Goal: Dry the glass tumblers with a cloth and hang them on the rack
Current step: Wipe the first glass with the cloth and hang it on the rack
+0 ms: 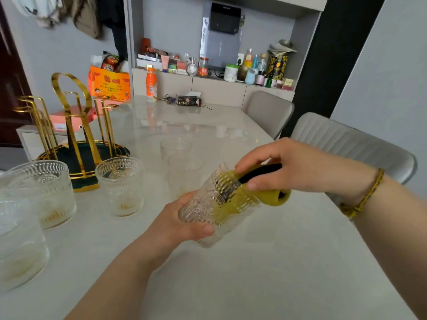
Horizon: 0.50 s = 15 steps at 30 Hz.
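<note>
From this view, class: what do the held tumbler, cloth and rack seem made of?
Held tumbler: clear embossed glass; the cloth shows through it. Cloth: soft, fuzzy fabric, yellow and black, perhaps microfibre. Rack: probably metal, glossy gold finish catching light.

Soft, even light fills the room, bright with no harsh contrast; its source is out of view. The pale counter [254, 273] has a glossy sheen, and its far half mirrors the orange bottle [151, 85] as a hazy streak. Shadows on it are faint and soft-edged. The gold rack [72, 130] carries sharp glints. The tumbler [208, 211] held mid-frame looks slightly smeared, the cloth [270, 199] blurred through its ribs. At the left edge a glass [18, 239] is stretched and washed out, and the dark wall strip [335, 54] leans from wide-angle bending.
</note>
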### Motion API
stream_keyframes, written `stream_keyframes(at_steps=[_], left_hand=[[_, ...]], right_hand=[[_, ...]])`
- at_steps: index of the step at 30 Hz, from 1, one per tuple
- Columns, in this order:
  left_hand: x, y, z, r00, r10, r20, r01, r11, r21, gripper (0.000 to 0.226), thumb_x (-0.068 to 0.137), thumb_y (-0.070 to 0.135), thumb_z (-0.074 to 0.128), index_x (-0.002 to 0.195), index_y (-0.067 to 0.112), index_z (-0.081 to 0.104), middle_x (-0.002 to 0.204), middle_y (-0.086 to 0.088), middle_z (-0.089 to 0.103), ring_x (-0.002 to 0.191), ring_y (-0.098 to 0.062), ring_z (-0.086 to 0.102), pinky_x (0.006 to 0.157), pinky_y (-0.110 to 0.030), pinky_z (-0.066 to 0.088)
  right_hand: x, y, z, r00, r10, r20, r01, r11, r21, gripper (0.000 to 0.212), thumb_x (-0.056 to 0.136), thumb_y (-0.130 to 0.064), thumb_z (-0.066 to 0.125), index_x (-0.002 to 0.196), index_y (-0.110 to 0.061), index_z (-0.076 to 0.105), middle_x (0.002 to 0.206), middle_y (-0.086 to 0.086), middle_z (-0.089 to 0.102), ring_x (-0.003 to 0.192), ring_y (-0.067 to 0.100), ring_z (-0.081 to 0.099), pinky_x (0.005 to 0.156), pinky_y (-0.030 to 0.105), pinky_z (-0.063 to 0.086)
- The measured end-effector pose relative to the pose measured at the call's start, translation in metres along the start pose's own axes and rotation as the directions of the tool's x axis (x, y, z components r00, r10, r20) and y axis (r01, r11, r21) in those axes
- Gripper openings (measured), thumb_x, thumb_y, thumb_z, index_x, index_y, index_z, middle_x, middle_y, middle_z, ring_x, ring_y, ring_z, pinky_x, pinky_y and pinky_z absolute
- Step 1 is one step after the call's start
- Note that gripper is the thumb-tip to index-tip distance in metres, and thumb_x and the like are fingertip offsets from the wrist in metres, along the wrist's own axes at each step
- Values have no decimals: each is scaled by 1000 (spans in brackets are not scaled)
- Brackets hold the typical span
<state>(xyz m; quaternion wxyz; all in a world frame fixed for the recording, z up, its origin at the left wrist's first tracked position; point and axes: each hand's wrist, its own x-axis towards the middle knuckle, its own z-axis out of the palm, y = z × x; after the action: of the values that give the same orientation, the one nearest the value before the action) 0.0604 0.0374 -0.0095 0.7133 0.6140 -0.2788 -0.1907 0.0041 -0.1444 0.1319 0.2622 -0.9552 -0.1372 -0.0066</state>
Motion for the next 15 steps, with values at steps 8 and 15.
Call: stream_keyframes(at_steps=[8, 15], left_hand=[[0, -1, -1, 1000, 13, -10, -13, 998, -67, 103, 15, 54, 88, 108, 20, 60, 97, -2, 73, 93, -19, 67, 77, -23, 54], [1, -1, -5, 1000, -15, 12, 17, 986, -164, 120, 25, 54, 87, 129, 9, 47, 121, -17, 62, 112, -33, 58, 87, -40, 51]], right_hand=[[-1, 4, 4, 993, 45, 111, -29, 990, -141, 21, 72, -18, 73, 73, -35, 61, 103, -9, 58, 87, 2, 58, 84, 9, 44], [14, 7, 32, 955, -49, -293, 92, 986, 137, 24, 72, 1, 71, 66, -21, 64, 85, -9, 54, 72, -6, 55, 70, 4, 43]])
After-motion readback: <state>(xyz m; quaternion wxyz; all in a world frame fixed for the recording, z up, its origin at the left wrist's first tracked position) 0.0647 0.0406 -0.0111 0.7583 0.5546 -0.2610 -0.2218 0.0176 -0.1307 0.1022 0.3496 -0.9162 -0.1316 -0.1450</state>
